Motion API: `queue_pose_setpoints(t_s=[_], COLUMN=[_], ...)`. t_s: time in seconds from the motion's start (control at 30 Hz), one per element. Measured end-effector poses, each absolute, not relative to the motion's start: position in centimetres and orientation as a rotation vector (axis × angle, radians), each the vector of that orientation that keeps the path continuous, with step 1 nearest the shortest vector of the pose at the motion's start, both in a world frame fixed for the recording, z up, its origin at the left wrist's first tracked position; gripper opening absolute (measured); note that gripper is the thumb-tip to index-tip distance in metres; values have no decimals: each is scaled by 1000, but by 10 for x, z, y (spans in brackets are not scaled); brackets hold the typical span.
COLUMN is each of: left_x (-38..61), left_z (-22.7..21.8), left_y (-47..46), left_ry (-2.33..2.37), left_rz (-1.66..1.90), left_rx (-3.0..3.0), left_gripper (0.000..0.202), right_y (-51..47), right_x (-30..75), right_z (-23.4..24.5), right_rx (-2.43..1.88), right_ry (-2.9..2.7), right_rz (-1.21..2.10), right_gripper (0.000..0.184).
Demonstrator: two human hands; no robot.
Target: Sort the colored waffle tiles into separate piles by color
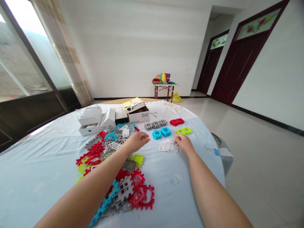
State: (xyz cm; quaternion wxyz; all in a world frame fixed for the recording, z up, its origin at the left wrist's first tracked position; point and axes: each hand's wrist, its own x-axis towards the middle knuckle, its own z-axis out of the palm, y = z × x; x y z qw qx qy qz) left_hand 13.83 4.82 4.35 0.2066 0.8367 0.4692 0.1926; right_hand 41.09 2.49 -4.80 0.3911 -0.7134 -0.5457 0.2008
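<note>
My left hand [139, 141] hovers right of the mixed pile, fingers loosely curved and thumb apart, with nothing visible in it. Fingertips of my right hand [183, 143] are pinched together at the right edge of a small heap of white window-shaped pieces [167, 145]; what they hold is too small to make out. Beyond the heap lie blue notched building pieces [161, 133], yellow-green ones [184, 131], a grey row [155, 124] and a red group [177, 122]. The mixed pile [96, 148] of red, grey, blue, green and white plastic pieces spreads under and beside my left forearm.
White boxes [91, 120] and a box with a tilted yellow lid [139, 117] stand at the back left of the cloth-covered round table [175, 193]. A stool or chair [226, 155] stands by the right edge. Farther off is a small table [165, 84] with colourful items.
</note>
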Motion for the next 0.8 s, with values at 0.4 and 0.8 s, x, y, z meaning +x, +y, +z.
queue_pose_setpoints(t_s=[0.4,0.8], left_x=[53,60], left_z=[40,30], left_y=[92,97], left_ry=[1885,1847], left_rz=[458,189], left_rx=[2427,2635], left_gripper=[40,21], right_y=[25,24], right_x=[411,410], right_z=[-49,-47], right_rx=[-1828,-1834], right_ry=[-1392,-1395], right_rz=[484,496], right_gripper=[26,26])
